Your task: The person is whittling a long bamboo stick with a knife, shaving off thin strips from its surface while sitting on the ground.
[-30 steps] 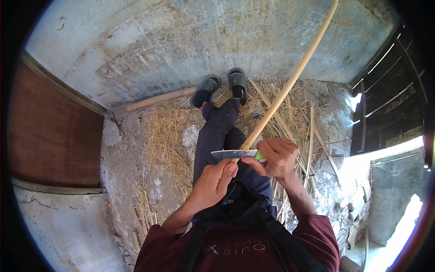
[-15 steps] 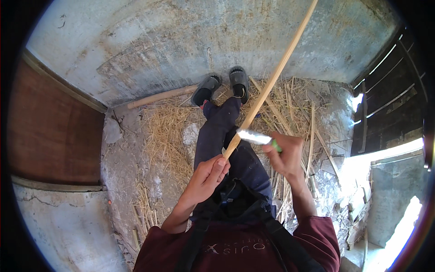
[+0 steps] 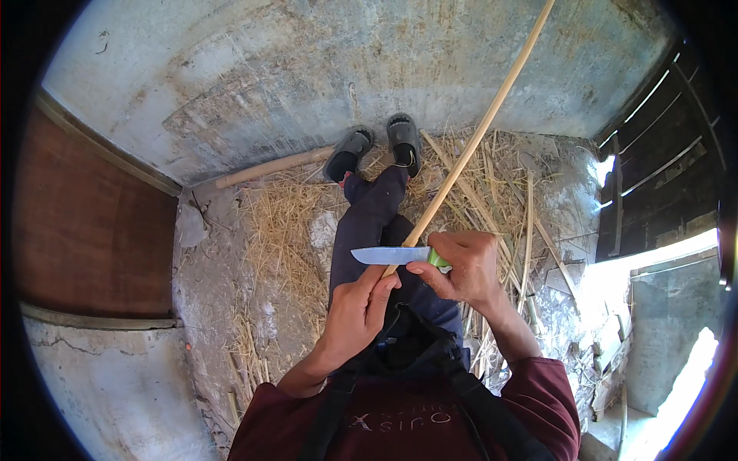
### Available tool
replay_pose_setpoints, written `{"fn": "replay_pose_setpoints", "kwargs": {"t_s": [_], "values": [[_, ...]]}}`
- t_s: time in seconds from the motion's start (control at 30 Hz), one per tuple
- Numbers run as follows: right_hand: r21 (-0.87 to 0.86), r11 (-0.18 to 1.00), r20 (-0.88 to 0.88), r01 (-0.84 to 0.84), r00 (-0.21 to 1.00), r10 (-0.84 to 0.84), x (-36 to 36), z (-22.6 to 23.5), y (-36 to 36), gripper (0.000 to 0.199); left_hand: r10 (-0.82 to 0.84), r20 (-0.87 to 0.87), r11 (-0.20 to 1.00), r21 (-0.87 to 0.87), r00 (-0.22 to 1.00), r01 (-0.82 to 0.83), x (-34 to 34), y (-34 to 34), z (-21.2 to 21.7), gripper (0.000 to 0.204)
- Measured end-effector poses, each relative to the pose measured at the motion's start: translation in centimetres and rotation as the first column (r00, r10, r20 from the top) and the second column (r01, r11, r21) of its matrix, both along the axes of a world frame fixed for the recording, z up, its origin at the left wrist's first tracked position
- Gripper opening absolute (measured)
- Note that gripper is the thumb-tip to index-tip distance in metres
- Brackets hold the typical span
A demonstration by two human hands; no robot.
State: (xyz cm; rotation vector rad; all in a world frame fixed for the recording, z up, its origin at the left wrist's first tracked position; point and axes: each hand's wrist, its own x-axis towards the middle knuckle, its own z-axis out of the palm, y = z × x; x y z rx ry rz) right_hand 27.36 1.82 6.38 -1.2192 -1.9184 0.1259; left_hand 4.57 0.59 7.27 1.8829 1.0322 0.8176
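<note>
I am holding a long, pale yellow cane stalk (image 3: 469,150) that is running from my lap up and away past my feet toward the grey wall (image 3: 323,69). Its near end is sitting in my left hand (image 3: 355,311), whose fingers are curling closed around it. My right hand (image 3: 465,265) is clenching the green handle of a knife with a plain steel blade (image 3: 388,255); the blade is lying crosswise on the stalk just above my left fingertips, pointing to my left. Judging by the stalk, which is looking smooth and bare along its visible length, the work appears well advanced, with the near end being the part under the blade; how much is left I cannot tell. Dry straw and split strips (image 3: 284,230) are lying on the ground around my dark trousers (image 3: 373,219) and grey shoes (image 3: 377,146). No containers are showing anywhere in view.
</note>
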Motion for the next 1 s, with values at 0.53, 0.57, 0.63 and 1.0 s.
{"fn": "replay_pose_setpoints", "kwargs": {"t_s": [0.53, 0.57, 0.63, 1.0], "values": [[0.116, 0.991, 0.058, 0.073, 0.995, -0.081, 0.6, -1.0, 0.6, 0.051, 0.003, -0.066, 0.998, 0.061, 0.998, 0.001, 0.1, 0.1, -0.6, 0.018], [0.124, 0.99, 0.056, 0.072, 0.995, -0.08, 0.7, -1.0, 0.7, 0.051, -0.001, -0.061, 0.998, 0.07, 0.998, 0.005, 0.1, 0.1, -0.7, 0.017], [0.139, 0.988, 0.052, 0.07, 0.996, -0.078, 0.7, -0.8, 0.9, 0.051, -0.004, -0.073, 0.999, 0.048, 0.997, 0.007, 0.2, 0.2, -0.1, 0.017], [0.201, 0.975, 0.061, 0.096, 0.992, -0.11, 0.5, -1.4, 1.4, 0.049, -0.001, -0.077, 1.0, -0.021, 0.997, -0.001, -0.3, 0.4, 0.3, 0.017]]}}
